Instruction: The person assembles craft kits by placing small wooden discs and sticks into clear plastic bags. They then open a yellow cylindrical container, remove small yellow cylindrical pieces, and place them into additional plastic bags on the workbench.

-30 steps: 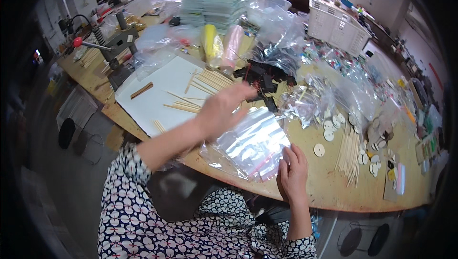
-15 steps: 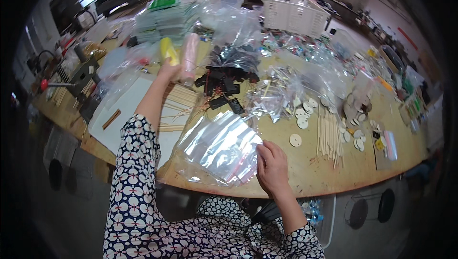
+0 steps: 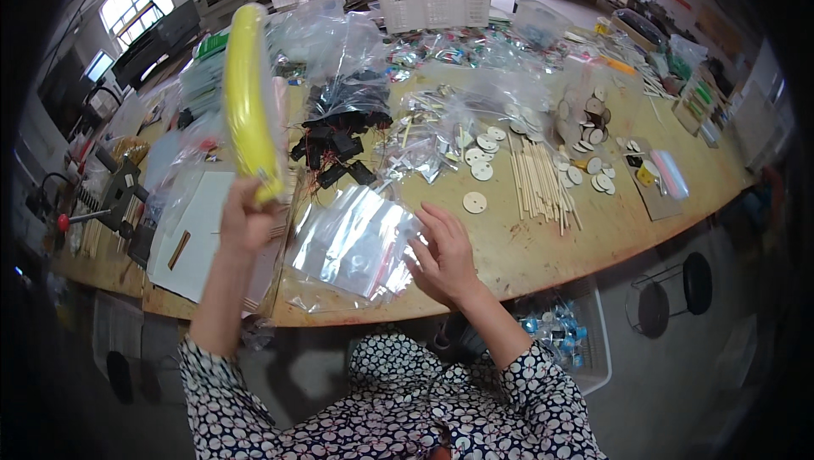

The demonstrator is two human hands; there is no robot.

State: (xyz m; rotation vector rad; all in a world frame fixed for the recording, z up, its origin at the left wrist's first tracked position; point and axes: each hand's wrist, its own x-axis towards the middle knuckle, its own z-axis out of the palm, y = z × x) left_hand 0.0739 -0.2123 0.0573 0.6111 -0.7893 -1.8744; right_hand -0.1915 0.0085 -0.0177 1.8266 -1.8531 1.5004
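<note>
Raised above the table on the left, my left hand [image 3: 246, 221] is closed around the lower end of a long, slightly curved yellow tube-shaped bundle [image 3: 248, 91]. It shines like plastic wrap; its contents cannot be made out. My right hand [image 3: 445, 255] has its fingers apart and bent at the right edge of a stack of clear zip bags [image 3: 348, 235] lying near the table's front edge. Whether its fingertips touch the bags I cannot tell. Behind the bags lie black battery boxes [image 3: 339, 148] with thin red wires.
Right of the bags are wooden discs [image 3: 475, 202] and a bundle of thin wooden sticks [image 3: 538, 180]. A white board [image 3: 191, 235] lies left, beside a metal hand press [image 3: 119, 197]. A white crate [image 3: 432, 2] stands at the back. Bagged small parts [image 3: 428, 133] spread over the middle.
My left hand has lifted the yellow bundle off the table and brought it nearer, now upright. My right hand has loosened from the bags' edge and spread its fingers. The view has shifted right.
</note>
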